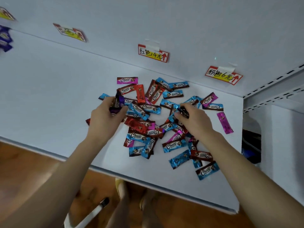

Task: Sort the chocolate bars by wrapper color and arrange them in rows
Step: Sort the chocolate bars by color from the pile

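A loose pile of chocolate bars [148, 129] in blue, red and pink wrappers lies on the white shelf [49, 96]. My left hand [105, 117] grips a bunch of purple-wrapped bars [117, 102] at the pile's left edge. My right hand [195, 120] pinches a dark bar [183, 111] among blue wrappers at the pile's right side. A single pink bar [224, 122] lies apart on the right. Purple bars [5, 40] lie at the shelf's far left, blurred.
Price labels are taped to the white back wall: a red-and-yellow label [153, 53], another label [223, 75] to the right, and a blurred label [70, 32] to the left. The shelf's metal upright [271, 89] stands at right. Below is a wooden floor [24, 170].
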A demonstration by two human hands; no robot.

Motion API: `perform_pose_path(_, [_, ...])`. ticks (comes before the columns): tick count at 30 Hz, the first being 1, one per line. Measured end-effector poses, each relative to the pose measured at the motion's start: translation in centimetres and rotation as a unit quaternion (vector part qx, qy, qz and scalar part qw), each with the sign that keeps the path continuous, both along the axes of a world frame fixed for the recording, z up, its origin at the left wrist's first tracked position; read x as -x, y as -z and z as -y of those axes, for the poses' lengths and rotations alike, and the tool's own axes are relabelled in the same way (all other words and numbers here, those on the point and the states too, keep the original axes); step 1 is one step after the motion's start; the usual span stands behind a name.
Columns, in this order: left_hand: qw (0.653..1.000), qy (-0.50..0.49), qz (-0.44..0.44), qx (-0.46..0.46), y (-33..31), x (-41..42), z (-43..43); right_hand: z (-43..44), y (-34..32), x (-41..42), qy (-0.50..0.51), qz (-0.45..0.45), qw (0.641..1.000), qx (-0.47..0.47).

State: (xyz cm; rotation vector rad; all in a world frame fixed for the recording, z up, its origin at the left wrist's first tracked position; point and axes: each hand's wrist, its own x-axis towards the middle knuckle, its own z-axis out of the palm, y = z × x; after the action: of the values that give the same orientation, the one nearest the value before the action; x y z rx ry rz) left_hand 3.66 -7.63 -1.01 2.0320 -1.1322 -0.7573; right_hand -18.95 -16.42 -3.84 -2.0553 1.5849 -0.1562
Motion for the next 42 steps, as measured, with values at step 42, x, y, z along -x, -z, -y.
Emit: perform_pose_path(42, [0.99,0.096,0.014,-0.097,0.8,-4.6,-2.3,-6.6,0.1,-2.4,0.124,-0.001,0.992,-0.024])
